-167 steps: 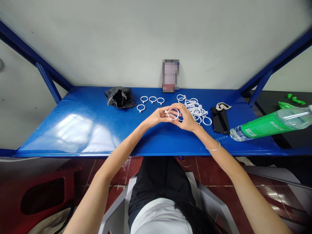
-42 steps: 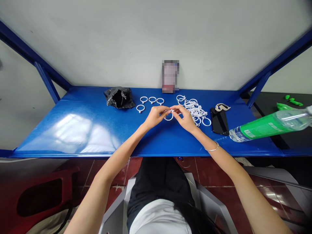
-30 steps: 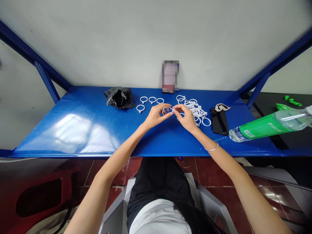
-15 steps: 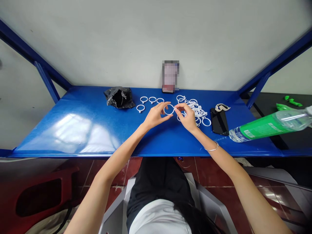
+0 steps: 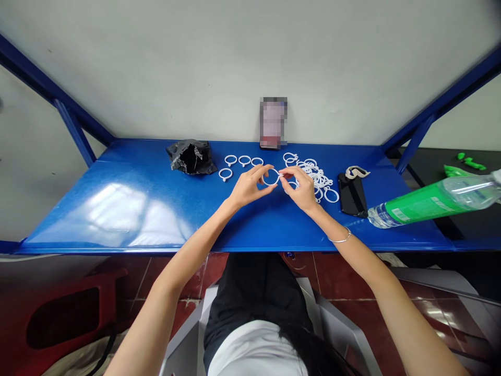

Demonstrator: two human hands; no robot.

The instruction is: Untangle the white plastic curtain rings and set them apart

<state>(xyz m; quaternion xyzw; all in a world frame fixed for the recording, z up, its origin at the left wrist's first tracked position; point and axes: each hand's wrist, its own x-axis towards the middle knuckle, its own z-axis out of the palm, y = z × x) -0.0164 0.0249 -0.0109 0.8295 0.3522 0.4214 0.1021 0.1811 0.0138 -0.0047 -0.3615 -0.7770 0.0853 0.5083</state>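
Observation:
Between my two hands a white curtain ring (image 5: 265, 183) is held up over the blue table. My left hand (image 5: 250, 186) grips its left side with thumb and fingers. At the ring's right side, the fingertips of my right hand (image 5: 299, 187) pinch its small eyelet end. Beyond my left hand, several single rings lie apart from one another, one of them a white ring (image 5: 225, 174) nearest the bag. A loose pile of white rings (image 5: 321, 180) lies beside and behind my right hand, which hides part of it.
A crumpled black plastic bag (image 5: 192, 157) sits at the left back. A phone (image 5: 273, 122) leans on the wall. To the right are a black phone (image 5: 352, 196), a whitish curled strip (image 5: 357, 172) and a bottle with a green label (image 5: 426, 202) lying across the blue table (image 5: 148, 209).
Almost nothing differs. Both hands keep hold of the ring, and the fingers at its eyelet end have shifted very slightly.

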